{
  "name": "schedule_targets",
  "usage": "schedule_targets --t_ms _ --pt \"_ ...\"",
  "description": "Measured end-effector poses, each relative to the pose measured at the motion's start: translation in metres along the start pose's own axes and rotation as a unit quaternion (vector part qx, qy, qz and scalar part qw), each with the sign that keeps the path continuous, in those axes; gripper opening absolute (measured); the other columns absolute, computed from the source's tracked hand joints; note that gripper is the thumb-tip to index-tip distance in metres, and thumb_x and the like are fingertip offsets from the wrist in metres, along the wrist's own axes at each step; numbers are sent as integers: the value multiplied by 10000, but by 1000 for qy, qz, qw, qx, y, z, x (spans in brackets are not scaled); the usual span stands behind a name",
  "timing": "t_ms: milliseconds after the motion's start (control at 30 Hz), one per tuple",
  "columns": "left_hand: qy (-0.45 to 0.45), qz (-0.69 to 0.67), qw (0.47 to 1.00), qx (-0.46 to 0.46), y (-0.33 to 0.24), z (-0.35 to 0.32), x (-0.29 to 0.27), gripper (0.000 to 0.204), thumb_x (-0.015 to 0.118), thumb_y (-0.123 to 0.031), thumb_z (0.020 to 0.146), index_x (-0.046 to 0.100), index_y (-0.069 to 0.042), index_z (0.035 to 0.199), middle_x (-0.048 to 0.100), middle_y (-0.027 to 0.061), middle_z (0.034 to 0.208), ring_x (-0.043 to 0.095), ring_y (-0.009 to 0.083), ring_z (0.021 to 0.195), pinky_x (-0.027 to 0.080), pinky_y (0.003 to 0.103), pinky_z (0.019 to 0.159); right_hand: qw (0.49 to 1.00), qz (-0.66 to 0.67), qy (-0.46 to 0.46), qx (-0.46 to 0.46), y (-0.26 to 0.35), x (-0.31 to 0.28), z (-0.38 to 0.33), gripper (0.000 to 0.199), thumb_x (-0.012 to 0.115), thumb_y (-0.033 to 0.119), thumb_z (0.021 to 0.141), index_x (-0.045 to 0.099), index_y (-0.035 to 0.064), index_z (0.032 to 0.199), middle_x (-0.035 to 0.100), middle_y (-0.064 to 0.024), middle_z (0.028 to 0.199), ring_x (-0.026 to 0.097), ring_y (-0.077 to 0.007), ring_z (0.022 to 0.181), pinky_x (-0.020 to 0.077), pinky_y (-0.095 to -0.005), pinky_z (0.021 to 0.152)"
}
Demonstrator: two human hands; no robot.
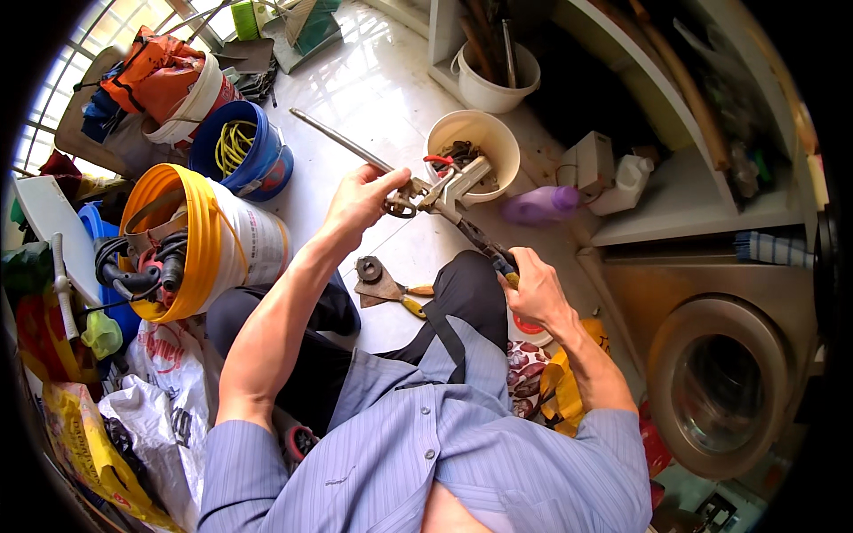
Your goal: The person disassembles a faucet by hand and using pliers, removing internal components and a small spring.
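Bar and pliers in two bare hands; the left hand (360, 206) is closed round a long metal bar (342, 140) near its clamp-like head (458, 185), and the right hand (536, 289) grips the dark handles of a pliers-like tool (480, 240), whose nose meets or lies just beside that head (contact cannot be told); the head overlaps, in this view, a pale bucket (508, 158) holding metal parts (460, 151). Likely faults: the nose may slip off the worn-looking metal if the squeeze is uneven, throwing the right hand forward; the bar, held near one end, may twist in the left hand under its own overhang; a loosened piece could drop into the bucket and be lost among its contents. Count: one bar; one pliers-like tool; two scrapers (380, 286) and one dark ring (370, 269) on the floor (382, 80); five buckets, the pale one included; one purple bottle (544, 204); one front-loading washer (662, 355); the metal parts are too jumbled to number.
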State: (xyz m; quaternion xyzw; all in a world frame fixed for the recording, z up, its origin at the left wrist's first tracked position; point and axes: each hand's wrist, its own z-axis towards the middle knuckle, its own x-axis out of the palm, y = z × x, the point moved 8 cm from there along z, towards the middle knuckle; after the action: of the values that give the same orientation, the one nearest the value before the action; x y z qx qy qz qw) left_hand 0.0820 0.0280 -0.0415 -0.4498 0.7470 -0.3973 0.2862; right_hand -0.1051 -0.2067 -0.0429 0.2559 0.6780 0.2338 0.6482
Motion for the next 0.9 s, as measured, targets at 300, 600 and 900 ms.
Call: schedule_targets --t_ms 300,600,900 --pt "292 -365 871 149 -39 -12 24 543 504 -199 1010 374 -12 1503 449 263 1530 426 391 1443 413 497 1150 996 65 62 -5 22 17 8 359 738 105 851 590 -12 1156 662 -242 1088 653 -446 1006 536 -466 853" --pt "168 -107 960 194 -42 -4 5 606 679 -487 969 520 -43 1349 682 152 1193 663 218 1065 493 344 926 999 28 -9 -43 20 0 20 369 735 69 845 574 -17 1166 655 -233 1034 652 -442 928 534 -452 815" --pt "88 -78 987 113 -43 -9 -14 564 638 -468 1001 527 -41 1353 692 71 1161 664 164 1059 479 331 850 995 -50 -33 -74 17 6 35 381 742 44 794 561 -9 1125 623 -227 1015 632 -458 922 532 -485 801"
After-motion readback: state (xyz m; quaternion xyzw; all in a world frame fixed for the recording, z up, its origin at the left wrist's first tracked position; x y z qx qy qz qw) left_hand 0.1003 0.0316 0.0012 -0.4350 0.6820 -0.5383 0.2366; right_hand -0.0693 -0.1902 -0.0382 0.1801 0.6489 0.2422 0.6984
